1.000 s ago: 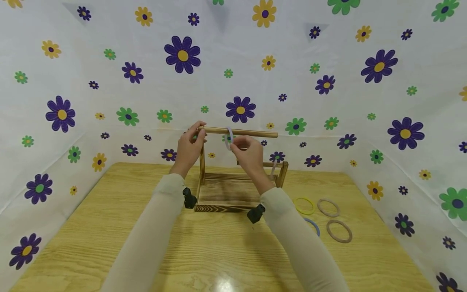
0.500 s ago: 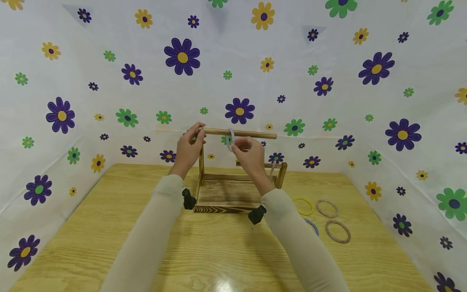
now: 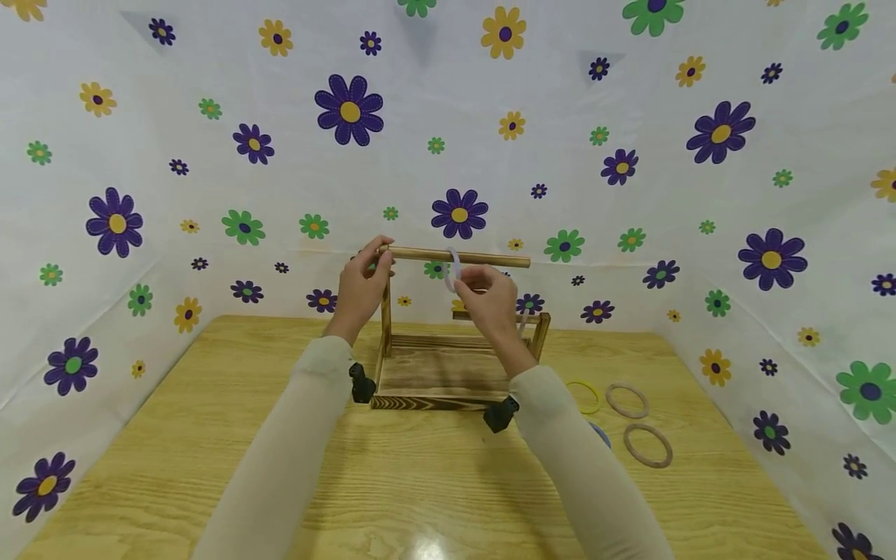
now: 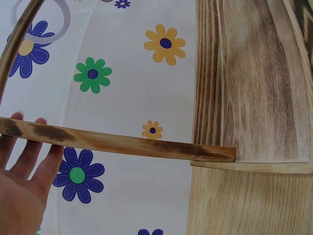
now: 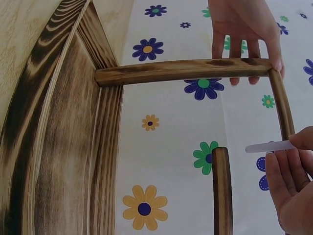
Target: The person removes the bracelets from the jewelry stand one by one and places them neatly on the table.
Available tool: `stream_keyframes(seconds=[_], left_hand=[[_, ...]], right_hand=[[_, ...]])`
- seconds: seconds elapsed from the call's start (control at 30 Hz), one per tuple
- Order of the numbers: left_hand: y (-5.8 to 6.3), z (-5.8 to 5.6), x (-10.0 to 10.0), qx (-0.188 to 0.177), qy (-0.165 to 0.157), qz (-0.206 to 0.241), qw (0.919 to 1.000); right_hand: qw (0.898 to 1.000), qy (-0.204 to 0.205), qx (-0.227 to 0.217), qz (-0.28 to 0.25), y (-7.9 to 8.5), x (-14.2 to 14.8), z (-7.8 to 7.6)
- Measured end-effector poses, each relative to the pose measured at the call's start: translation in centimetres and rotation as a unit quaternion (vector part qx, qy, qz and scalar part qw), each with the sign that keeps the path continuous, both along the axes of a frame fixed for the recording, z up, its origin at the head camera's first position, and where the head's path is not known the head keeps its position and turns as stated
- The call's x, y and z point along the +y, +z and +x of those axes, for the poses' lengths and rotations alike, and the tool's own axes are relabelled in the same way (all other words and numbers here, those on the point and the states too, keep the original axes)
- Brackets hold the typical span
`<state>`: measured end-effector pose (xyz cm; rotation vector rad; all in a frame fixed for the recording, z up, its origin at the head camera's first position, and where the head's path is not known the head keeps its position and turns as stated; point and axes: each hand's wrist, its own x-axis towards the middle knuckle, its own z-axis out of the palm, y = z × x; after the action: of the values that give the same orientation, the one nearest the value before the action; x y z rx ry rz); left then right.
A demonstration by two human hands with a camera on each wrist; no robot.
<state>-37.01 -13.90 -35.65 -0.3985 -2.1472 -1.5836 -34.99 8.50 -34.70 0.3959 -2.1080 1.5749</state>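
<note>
My left hand [image 3: 362, 284] grips the top corner of a wooden rack, where the upright post [image 4: 107, 143] meets the upper rod [image 3: 493, 259]. Its fingers pass behind the post, with the thumb at the near side. A pale lilac ring [image 3: 457, 266] encircles the upper rod around its middle, hanging below it. My right hand [image 3: 490, 302] pinches this ring at its right edge between thumb and fingers. Edge-on, the ring [image 5: 264, 147] shows as a thin strip in the right wrist view. Another pale ring [image 3: 523, 323] hangs on the rack's lower rod [image 5: 222, 191], partly hidden by my right hand.
The rack's base [image 3: 434, 403] stands on the wooden table [image 3: 210, 435]. To the right lie a yellow ring [image 3: 599, 398], a blue ring [image 3: 601, 434] partly under my sleeve, and two pale brownish rings [image 3: 651, 465]. A flowered cloth [image 3: 392, 171] surrounds the table's back and sides.
My right hand has slid the lilac ring a short way to the right along the upper rod. The left hand keeps its grip at the corner.
</note>
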Motion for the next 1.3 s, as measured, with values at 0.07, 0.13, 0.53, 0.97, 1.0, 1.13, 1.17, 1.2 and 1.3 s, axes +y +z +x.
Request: stream_keyframes(seconds=[0.07, 0.13, 0.53, 0.97, 1.0, 1.13, 1.17, 1.2, 1.3], left_hand=[[0.0, -0.1, 0.0, -0.001, 0.000, 0.001, 1.0000], [-0.1, -0.1, 0.0, -0.003, 0.000, 0.001, 1.0000], [1.3, 1.4, 0.5, -0.017, -0.007, 0.008, 0.9998], [2.2, 2.3, 0.6, -0.017, -0.009, 0.008, 0.9998], [1.8, 1.9, 0.5, -0.017, -0.008, 0.008, 0.9998], [0.6, 0.4, 0.2, -0.009, -0.006, 0.010, 0.9999], [0.3, 0.1, 0.1, -0.008, -0.006, 0.011, 0.9999], [0.1, 0.0, 0.1, -0.007, -0.006, 0.011, 0.9999], [-0.1, -0.2, 0.0, -0.003, -0.005, 0.007, 1.0000]], right_hand=[[1.000, 0.000, -0.001, -0.003, 0.0, 0.1, 0.0], [1.000, 0.001, -0.003, -0.005, 0.0, 0.3, 0.1], [1.000, -0.018, -0.010, 0.012, 0.1, 1.3, 0.2], [1.000, -0.014, -0.008, -0.008, 0.0, 1.9, -0.1], [1.000, -0.015, -0.008, -0.008, 0.0, 2.0, -0.1], [1.000, -0.018, -0.008, -0.010, 0.0, 2.2, 0.1], [1.000, -0.018, -0.009, -0.009, 0.0, 2.2, 0.1], [1.000, -0.017, -0.009, -0.010, 0.0, 2.3, 0.1], [1.000, -0.018, -0.009, -0.010, 0.0, 2.5, 0.2]])
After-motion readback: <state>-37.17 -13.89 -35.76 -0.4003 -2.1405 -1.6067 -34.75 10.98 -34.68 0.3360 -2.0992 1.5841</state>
